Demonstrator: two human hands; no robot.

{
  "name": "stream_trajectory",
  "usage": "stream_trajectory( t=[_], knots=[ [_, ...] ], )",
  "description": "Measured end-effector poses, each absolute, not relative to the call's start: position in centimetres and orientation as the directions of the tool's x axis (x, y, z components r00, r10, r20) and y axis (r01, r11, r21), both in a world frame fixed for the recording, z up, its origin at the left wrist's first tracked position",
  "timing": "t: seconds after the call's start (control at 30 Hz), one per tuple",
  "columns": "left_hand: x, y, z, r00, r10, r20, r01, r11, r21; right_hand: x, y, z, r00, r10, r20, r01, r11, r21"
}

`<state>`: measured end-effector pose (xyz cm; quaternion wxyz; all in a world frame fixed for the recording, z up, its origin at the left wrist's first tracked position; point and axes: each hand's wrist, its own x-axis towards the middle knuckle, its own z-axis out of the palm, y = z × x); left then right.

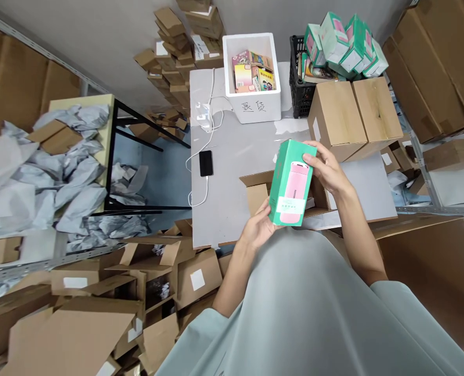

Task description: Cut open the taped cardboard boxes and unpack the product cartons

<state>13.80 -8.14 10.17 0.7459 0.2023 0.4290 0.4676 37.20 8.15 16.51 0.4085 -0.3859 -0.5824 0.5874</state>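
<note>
A green box (pixel 293 183) with a pink bottle printed on its front is held tilted between both hands, over the front part of the table. My left hand (pixel 260 225) grips its lower left corner. The upper right corner is in my right hand (pixel 325 166), thumb on the front face. Below and behind the green box lies an open cardboard box (pixel 257 197) on the table, its inside mostly hidden.
On the grey table (pixel 232 151) are a phone (pixel 206 163) with cables, a white foam box (pixel 255 108) of booklets, a black crate (pixel 302 99) and closed cartons (pixel 339 117). Green boxes (pixel 357 44) pile at the back right. Cartons and grey bags crowd the left.
</note>
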Motion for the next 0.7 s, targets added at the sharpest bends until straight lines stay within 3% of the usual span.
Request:
stream_trajectory(
  t=[0.1, 0.2, 0.4, 0.57, 0.7],
  knots=[
    [14.5, -7.7, 11.5, 0.106, 0.923, -0.371, -0.415, 0.38, 0.826, 36.6, 8.0, 15.8, -0.302, 0.952, 0.056, 0.008, 0.061, -0.998],
    [15.3, -7.4, 12.2, 0.036, 0.937, -0.348, -0.358, 0.337, 0.871, 36.1, 7.9, 15.5, -0.272, 0.961, 0.057, 0.023, 0.066, -0.998],
    [15.3, -7.9, 12.0, 0.065, 0.914, -0.401, -0.484, 0.38, 0.788, 37.1, 7.5, 16.9, -0.364, 0.929, 0.063, -0.021, 0.06, -0.998],
    [14.8, -8.2, 11.6, 0.314, 0.846, -0.43, -0.584, 0.529, 0.615, 38.1, 7.1, 17.9, -0.426, 0.904, 0.044, -0.056, 0.022, -0.998],
    [15.3, -8.0, 11.8, 0.196, 0.913, -0.358, -0.491, 0.407, 0.77, 37.1, 6.7, 17.8, -0.385, 0.919, 0.082, 0.006, 0.092, -0.996]
  ],
)
